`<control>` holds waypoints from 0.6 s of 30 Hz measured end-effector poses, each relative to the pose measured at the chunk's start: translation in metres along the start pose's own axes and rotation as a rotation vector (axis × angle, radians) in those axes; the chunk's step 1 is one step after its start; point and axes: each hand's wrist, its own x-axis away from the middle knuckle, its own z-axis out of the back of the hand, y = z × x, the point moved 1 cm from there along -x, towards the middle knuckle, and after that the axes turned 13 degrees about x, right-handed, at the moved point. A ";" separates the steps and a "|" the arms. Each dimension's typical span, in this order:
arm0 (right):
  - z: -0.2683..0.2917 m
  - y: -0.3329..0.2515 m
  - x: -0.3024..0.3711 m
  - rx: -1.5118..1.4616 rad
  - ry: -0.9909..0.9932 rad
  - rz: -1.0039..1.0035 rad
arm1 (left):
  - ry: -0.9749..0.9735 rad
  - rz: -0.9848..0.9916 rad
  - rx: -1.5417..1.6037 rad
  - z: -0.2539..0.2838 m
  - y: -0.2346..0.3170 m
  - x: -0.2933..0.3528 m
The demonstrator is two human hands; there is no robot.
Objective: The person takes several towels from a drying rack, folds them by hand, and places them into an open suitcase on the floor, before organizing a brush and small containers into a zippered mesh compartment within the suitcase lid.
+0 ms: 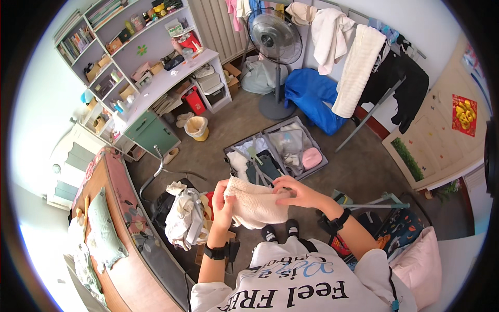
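Between my two hands hangs a cream fleecy cloth [257,205], folded or bunched, in front of my body above the floor. My left hand [222,205] grips its left end, the thumb lying over the fabric. At the right end, the curled fingers of my right hand [299,192] hold the cloth's upper edge. Just beyond the cloth an open grey suitcase [323,165] lies on the floor. Its left half holds folded clothes [240,165] under crossed straps. In its right half are a mesh divider [287,143] and a pink pouch [312,158].
A pile of pale clothes [184,216] sits left of my hands, beside the bed [136,255]. Farther off stand a yellow bin [197,130], a floor fan [275,104] and a blue bag [317,99]. Garments hang on a drying rack [371,113]. A pink pillow [418,265] lies at right.
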 end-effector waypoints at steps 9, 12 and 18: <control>-0.027 0.022 -0.001 0.386 0.067 0.006 | 0.045 -0.088 0.001 -0.010 0.025 0.014; -0.025 0.016 0.003 0.189 0.106 0.012 | 0.121 -0.136 0.010 0.009 0.019 0.020; -0.018 -0.013 0.025 0.149 0.446 0.033 | -0.076 -0.104 -0.471 0.050 0.011 0.021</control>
